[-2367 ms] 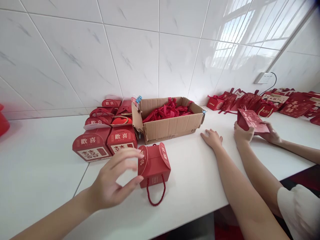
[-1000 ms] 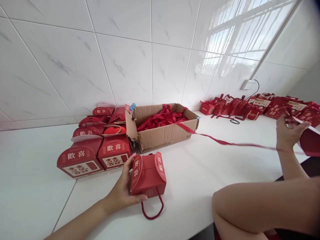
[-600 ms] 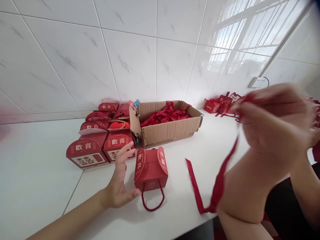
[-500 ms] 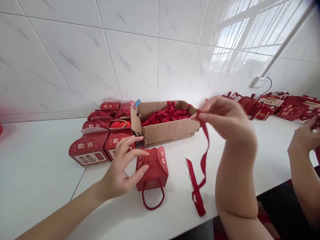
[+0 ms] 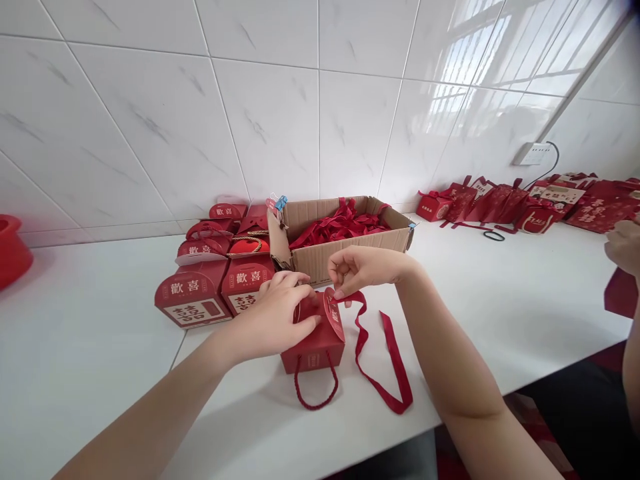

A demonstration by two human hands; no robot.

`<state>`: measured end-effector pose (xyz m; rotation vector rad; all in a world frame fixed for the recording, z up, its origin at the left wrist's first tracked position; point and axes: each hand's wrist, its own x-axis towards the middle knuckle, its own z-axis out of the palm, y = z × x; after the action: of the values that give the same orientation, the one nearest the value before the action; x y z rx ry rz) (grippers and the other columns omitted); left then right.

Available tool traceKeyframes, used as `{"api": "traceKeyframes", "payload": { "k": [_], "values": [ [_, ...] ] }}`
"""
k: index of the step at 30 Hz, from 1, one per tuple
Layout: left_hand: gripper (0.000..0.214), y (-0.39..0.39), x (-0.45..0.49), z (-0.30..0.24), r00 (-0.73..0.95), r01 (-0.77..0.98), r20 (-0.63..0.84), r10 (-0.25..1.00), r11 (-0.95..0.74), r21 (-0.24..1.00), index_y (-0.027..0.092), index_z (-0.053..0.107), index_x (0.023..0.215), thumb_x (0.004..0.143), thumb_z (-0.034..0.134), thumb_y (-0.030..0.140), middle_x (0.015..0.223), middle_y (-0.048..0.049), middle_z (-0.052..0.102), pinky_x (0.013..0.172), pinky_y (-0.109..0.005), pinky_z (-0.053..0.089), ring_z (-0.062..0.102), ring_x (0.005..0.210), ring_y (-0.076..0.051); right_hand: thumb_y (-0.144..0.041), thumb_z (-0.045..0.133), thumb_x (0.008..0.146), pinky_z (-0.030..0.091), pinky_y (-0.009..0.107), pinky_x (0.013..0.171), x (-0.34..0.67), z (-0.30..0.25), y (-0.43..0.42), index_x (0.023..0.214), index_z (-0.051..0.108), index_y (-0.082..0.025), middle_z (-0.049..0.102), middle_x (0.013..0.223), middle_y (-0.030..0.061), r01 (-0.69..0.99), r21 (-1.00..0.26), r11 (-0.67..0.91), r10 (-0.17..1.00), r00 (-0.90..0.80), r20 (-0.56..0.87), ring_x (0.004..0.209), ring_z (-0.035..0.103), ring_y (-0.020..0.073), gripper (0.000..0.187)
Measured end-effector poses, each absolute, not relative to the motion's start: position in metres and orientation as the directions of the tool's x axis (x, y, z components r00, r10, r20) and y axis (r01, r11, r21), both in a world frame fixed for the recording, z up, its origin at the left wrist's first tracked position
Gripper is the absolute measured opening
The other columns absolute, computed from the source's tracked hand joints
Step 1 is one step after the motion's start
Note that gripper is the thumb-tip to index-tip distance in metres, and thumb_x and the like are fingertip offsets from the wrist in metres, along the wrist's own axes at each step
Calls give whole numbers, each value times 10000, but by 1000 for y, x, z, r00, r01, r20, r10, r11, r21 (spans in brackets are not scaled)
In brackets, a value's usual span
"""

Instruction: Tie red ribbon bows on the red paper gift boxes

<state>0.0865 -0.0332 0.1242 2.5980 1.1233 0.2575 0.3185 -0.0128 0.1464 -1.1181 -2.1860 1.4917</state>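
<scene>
A small red gift box (image 5: 316, 343) with a red cord handle stands on the white counter (image 5: 100, 347) in front of me. My left hand (image 5: 280, 313) rests on its top and left side, fingers curled over the flaps. Just right of the box top, my right hand (image 5: 357, 270) pinches one end of a red ribbon (image 5: 383, 363). The ribbon loops down onto the counter to the right of the box.
An open cardboard carton (image 5: 345, 237) full of red ribbons sits behind the box. Several finished red boxes (image 5: 220, 267) stand at its left. More red boxes (image 5: 525, 207) line the wall at right. Another person's hand (image 5: 625, 247) shows at the right edge. A red object (image 5: 13, 250) sits far left.
My right hand drew a ribbon from the carton and brought it down to the box top. My left hand closed onto the box.
</scene>
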Motion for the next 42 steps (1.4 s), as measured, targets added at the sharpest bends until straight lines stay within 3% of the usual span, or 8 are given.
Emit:
{"api": "traceKeyframes", "payload": {
  "k": [14,20,24,29,32,37,42],
  "values": [
    [302,-30,87,128,700,618,37,713,-632,468,278,697,972,884,458,440,1285,-92,511,759,-438,561,488,1174,-341,-327,735,693,408,214,570,308,147,-17,800,525,-193,646,757,-18,520,-822,231,762,-622,-180,683,575,106,271],
    [274,-33,96,127,662,628,24,749,-571,529,247,678,841,864,465,417,1303,-65,498,958,-564,445,399,1253,-348,-261,710,706,407,208,566,305,147,-18,784,513,-193,635,755,-33,511,-829,225,771,-614,-170,664,582,95,223],
    [254,-37,102,128,633,632,34,773,-541,554,242,677,808,837,483,405,1300,-47,497,1051,-559,362,357,1282,-331,-254,694,721,445,231,620,304,148,-20,816,523,-195,643,841,-20,530,-814,236,785,-598,-162,714,600,108,204],
    [220,-35,97,133,573,672,25,819,-487,558,270,680,803,790,526,428,1342,-10,460,1061,-562,341,334,1293,-340,-383,793,622,457,309,836,303,148,-20,913,549,-215,588,1061,10,542,-737,404,783,-621,-28,987,550,176,416],
    [186,-32,90,140,536,686,52,842,-471,555,268,663,754,772,529,396,1344,14,462,1037,-536,374,335,1297,-327,-393,801,617,446,325,895,301,145,-20,970,526,-222,580,1087,8,479,-754,450,733,-680,6,1011,544,173,479],
    [207,-29,76,157,473,643,149,869,-455,616,243,640,688,764,534,403,1349,29,468,888,-385,485,407,1253,-292,-455,808,599,453,342,913,299,144,-20,1041,512,-214,599,1066,27,505,-750,427,710,-701,-67,996,569,178,584],
    [171,-31,61,173,302,436,365,881,-468,769,206,634,662,744,578,345,1065,-16,610,892,-312,454,533,1083,-235,-447,788,639,463,348,902,303,145,-22,1018,547,-197,615,1043,29,520,-732,441,687,-720,-98,937,580,168,514]
  ]
}}
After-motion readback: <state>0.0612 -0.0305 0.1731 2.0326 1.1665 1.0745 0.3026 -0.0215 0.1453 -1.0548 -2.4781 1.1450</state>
